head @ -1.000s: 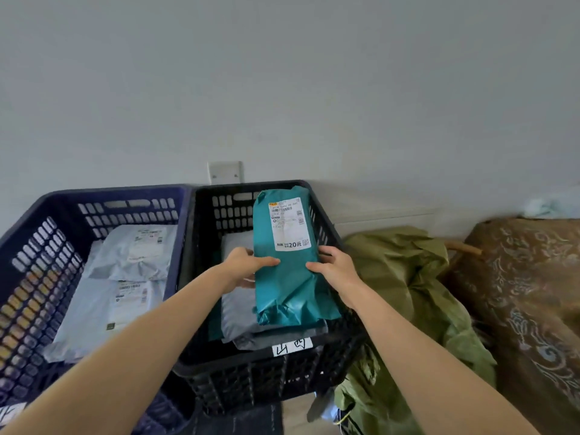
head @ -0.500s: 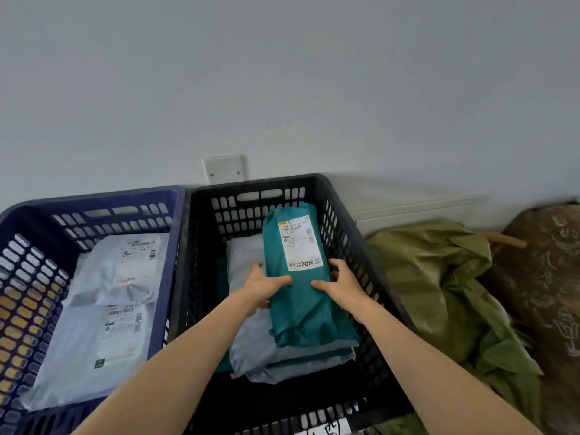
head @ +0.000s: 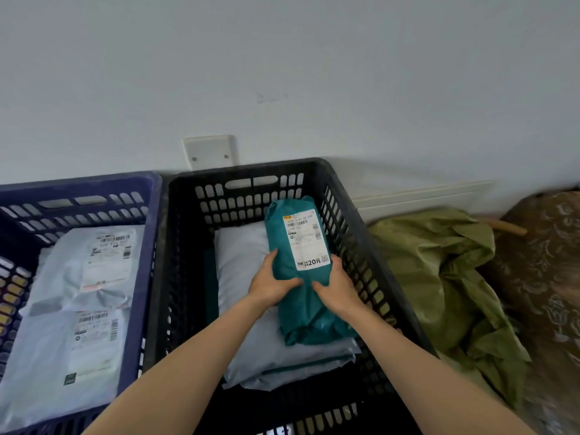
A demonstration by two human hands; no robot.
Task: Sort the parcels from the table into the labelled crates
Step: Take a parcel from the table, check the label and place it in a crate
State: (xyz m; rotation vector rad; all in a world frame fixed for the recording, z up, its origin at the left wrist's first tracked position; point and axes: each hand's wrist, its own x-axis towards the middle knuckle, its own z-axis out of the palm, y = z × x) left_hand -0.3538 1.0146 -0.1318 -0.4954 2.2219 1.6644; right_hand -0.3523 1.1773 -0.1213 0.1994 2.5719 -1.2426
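Head view, looking down into two crates against a pale wall.

- Teal parcel: inside the black crate, towards its right side, lying lengthwise with its far end close to the crate's back wall. It rests on top of a stack of grey parcels that fills the crate floor. Cannot tell whether its full weight is down on the stack.
- White shipping label faces up on the far half of the teal parcel. It carries a barcode and "20" in large print; the rest is too small to read.
- Left hand: grips the left edge of the teal parcel at mid-length, with the thumb lying across the top and the fingers curled down the side.
- Right hand: grips the right edge opposite, in the same way. The two thumbs nearly meet on top of the parcel, just below the label.
- Both forearms are bare and reach in over the near rim of the black crate.
- Blue crate: directly left of the black one, walls touching. It holds two pale grey parcels, one at the far end and one nearer, both with labels up and overlapping at mid-crate.
- Right of the black crate: a crumpled olive-green sack, and beyond it a brown patterned cloth.
- White wall plate with two screws, on the wall above the gap between the crates.
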